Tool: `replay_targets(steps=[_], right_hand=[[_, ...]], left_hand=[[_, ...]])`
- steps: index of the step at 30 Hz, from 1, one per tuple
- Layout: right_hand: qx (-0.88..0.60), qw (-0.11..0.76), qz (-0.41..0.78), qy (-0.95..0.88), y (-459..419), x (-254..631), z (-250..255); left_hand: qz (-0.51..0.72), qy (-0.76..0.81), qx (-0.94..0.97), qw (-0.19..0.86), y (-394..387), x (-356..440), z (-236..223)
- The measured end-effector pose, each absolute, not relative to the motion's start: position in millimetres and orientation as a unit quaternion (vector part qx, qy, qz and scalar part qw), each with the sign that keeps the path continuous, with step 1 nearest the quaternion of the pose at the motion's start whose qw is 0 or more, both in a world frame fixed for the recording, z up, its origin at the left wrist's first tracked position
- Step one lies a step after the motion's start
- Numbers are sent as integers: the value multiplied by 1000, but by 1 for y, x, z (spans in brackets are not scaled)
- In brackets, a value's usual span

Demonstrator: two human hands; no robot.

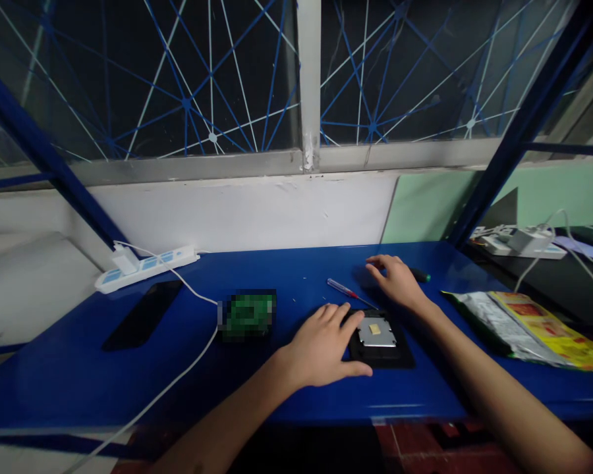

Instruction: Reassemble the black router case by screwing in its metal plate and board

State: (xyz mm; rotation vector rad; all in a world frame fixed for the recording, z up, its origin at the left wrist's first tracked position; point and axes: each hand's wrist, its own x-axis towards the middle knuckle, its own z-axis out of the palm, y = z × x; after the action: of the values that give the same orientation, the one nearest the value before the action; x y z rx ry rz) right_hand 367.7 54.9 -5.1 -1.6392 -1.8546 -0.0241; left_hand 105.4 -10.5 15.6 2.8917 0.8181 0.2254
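A black square device with a silver metal plate on top lies on the blue table. My left hand rests flat against the device's left side, fingers spread. My right hand reaches beyond the device, palm down over a dark tool with a green tip; whether it grips the tool is unclear. A thin screwdriver with a red and clear handle lies between my hands, behind the device.
A blurred green object sits left of the device. A dark phone, a white power strip and a white cable are at the left. Silver and yellow foil packets lie at the right. Wall and window stand behind.
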Motion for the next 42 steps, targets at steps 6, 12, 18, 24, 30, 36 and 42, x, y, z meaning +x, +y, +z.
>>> replay_targets(steps=[6,12,18,24,30,36,42], right_hand=[[-616,327,-5,-717,53,363,-3],[-616,323,5,-718,54,362,-6],[-622,313,9,-718,55,363,-8],[-625,312,9,-715,55,361,-9],[-618,312,9,-722,54,358,-9],[-597,309,13,-740,50,351,-5],[-571,317,5,-757,41,338,3]], left_hand=[[76,388,917,59,22,17,35],[43,454,886,79,42,-67,38],[49,445,880,157,26,-87,43],[48,441,879,173,5,-75,46],[70,409,890,188,-1,-41,33],[105,361,902,213,2,-6,23],[102,313,923,202,26,17,18]])
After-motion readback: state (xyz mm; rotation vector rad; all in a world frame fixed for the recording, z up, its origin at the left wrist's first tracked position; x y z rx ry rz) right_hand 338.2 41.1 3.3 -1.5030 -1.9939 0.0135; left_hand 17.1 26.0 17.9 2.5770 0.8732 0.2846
